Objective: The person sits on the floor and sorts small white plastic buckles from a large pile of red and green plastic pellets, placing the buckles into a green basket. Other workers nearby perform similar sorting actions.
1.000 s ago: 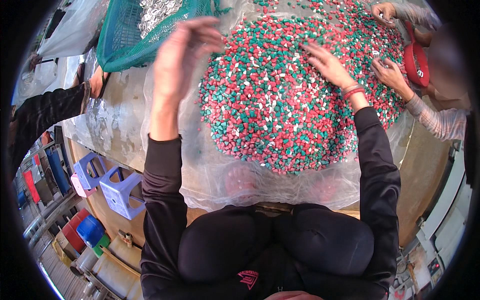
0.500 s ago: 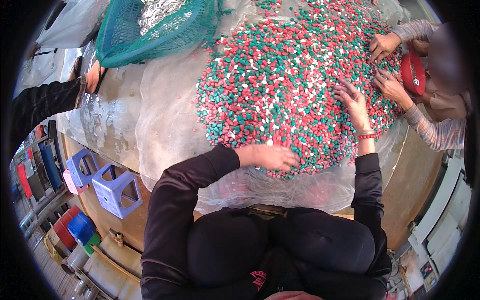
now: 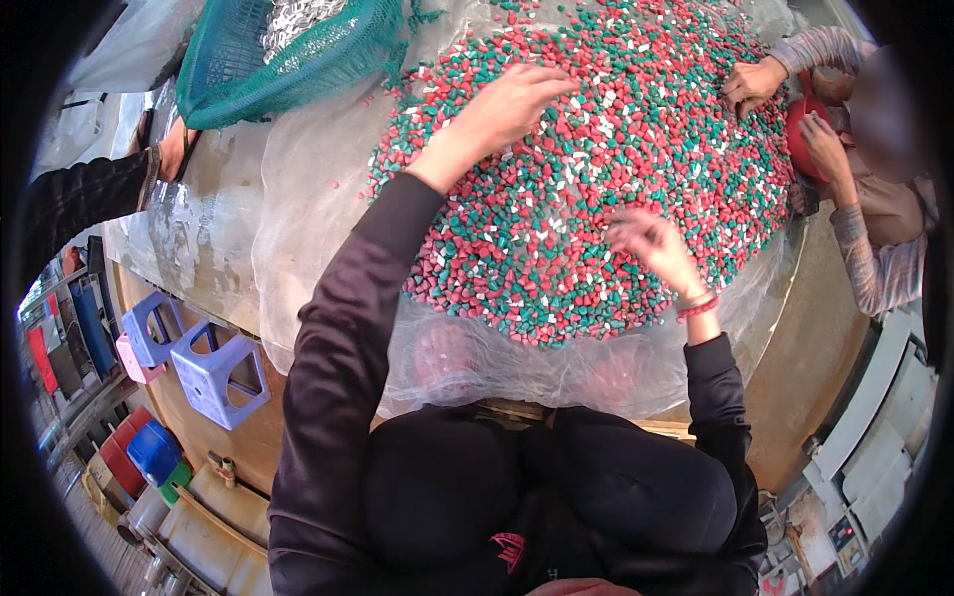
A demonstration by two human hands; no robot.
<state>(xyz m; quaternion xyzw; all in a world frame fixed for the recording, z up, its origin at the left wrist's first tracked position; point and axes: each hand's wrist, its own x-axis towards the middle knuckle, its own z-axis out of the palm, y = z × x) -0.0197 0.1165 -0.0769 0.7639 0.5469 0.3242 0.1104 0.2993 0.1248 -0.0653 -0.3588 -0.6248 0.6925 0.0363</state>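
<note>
A wide heap of small red, green and white pieces (image 3: 596, 169) lies on a clear plastic sheet (image 3: 318, 189) over a round table. My left hand (image 3: 502, 109) reaches far over the heap, palm down, fingers spread and touching the pieces. My right hand (image 3: 651, 243) hovers over the near right part of the heap with fingers loosely curled; whether it holds pieces I cannot tell. A red band circles my right wrist.
A green mesh net (image 3: 288, 55) with pale pieces sits at the far left. Another person's hands (image 3: 755, 84) work the heap's far right edge. A dark sleeve and hand (image 3: 169, 149) rest at the left. Purple plastic stools (image 3: 214, 368) stand below the table.
My left hand has moved from the heap's near edge out to its far middle. My right hand has drawn back toward me and lifted off the pieces.
</note>
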